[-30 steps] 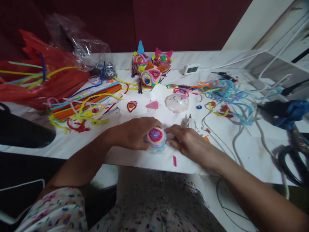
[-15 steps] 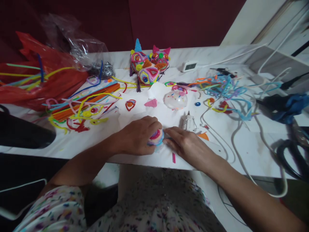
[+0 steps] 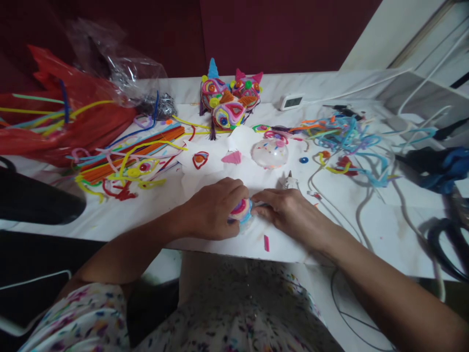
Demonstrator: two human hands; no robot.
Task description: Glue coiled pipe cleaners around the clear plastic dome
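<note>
Under my left hand (image 3: 216,208) is a small clear plastic dome (image 3: 246,225), held down against the white paper with the fingers curled over it. Coiled pipe cleaners in pink, cream and light blue cover its top. At the dome's right edge, the fingertips of my right hand (image 3: 280,208) are pinched at the light blue pipe cleaner (image 3: 248,215) along the rim; its end is hidden. Just behind that hand, a white glue gun (image 3: 290,183) is partly covered. A short pink strip (image 3: 266,243) lies in front of my hands.
Decorated domes (image 3: 229,115) stand at the back beside a white digital display (image 3: 292,101). A bare clear dome (image 3: 269,154) and a pink triangle (image 3: 231,157) lie ahead. Pipe cleaners (image 3: 98,171) spread leftward. Cables (image 3: 337,212) and a blue tangle (image 3: 348,137) are on the right.
The view has shifted slightly. My right hand now covers more of the glue gun and hides the orange piece behind it. More light blue shows at the dome's right rim.
</note>
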